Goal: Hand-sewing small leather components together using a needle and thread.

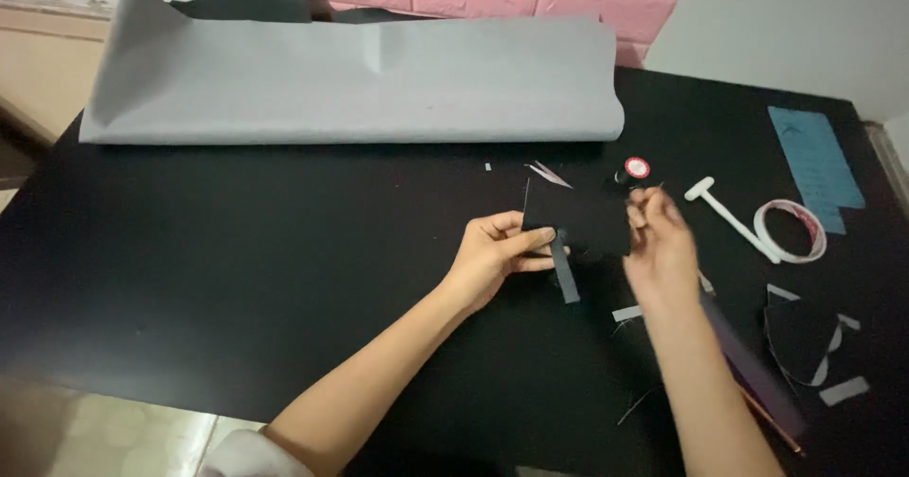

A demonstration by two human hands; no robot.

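Head view: black fabric piece (579, 219) held up just above the black table (237, 250), below the grey fabric roll (350, 79). Left hand (492, 254) pinching its left edge between thumb and fingers, a grey strip (565, 273) hanging beneath. Right hand (658, 245) at its right edge, blurred; finger state impossible to tell. Probably light, limp, thin; best gripped at the edges. No containers visible; thread spool (636, 169) and tape ring (791, 231) right of the piece.

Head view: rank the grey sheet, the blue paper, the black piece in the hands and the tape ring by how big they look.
1. grey sheet, by far the largest
2. black piece held by both hands, and blue paper: similar, too close to rank
3. tape ring, smallest
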